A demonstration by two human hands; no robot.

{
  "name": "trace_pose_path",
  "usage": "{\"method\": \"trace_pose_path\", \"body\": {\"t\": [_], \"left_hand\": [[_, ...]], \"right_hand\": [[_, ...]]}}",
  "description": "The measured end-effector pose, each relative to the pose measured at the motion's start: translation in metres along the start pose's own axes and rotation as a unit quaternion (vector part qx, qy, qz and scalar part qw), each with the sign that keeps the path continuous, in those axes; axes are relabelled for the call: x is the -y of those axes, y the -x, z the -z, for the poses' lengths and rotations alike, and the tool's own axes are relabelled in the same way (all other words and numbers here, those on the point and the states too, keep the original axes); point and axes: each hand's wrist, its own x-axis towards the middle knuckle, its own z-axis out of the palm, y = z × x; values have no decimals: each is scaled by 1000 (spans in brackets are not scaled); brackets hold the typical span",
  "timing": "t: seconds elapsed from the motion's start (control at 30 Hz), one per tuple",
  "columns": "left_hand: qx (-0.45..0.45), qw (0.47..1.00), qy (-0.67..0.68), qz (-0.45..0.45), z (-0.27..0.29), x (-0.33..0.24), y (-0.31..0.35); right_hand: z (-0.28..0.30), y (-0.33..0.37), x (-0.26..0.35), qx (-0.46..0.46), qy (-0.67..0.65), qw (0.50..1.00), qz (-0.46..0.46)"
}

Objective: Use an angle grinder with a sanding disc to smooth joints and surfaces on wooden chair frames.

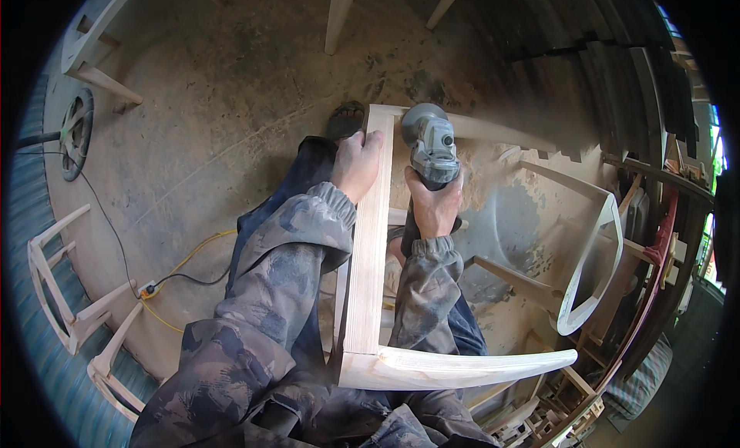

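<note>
A pale wooden chair frame (370, 248) lies across my lap, its long rail running away from me. One curved leg (478, 367) points right at the near end, and another leg (493, 130) points right at the far end. My left hand (358, 164) grips the rail near its far end. In my right hand (436, 208) is a grey angle grinder (436, 151). Its round disc (422, 123) is at the far corner of the frame, where leg and rail meet; exact contact is hard to see. Dust blurs the air beyond the disc.
More wooden frames stand at the right (609, 248) and left (50, 286). A black-rimmed wheel (77, 134) is at the far left. A yellow cord (193, 255) joins a black cable on the dusty floor. Dark boards (601, 93) line the far right.
</note>
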Motion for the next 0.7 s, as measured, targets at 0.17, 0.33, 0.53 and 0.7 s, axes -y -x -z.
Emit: {"method": "trace_pose_path", "body": {"t": [0.17, 0.33, 0.53, 0.7], "left_hand": [[-8, 1000, 3, 2, -1, -2, 1], [-9, 1000, -5, -1, -2, -1, 0], [2, 1000, -5, -5, 6, -1, 0], [19, 999, -44, 8, 6, -1, -3]], "right_hand": [[3, 2, 5, 0, -13, 1000, 12], [6, -3, 4, 3, -4, 1000, -6], [9, -4, 15, 2, -26, 999, 20], [8, -5, -2, -22, 8, 1000, 7]]}}
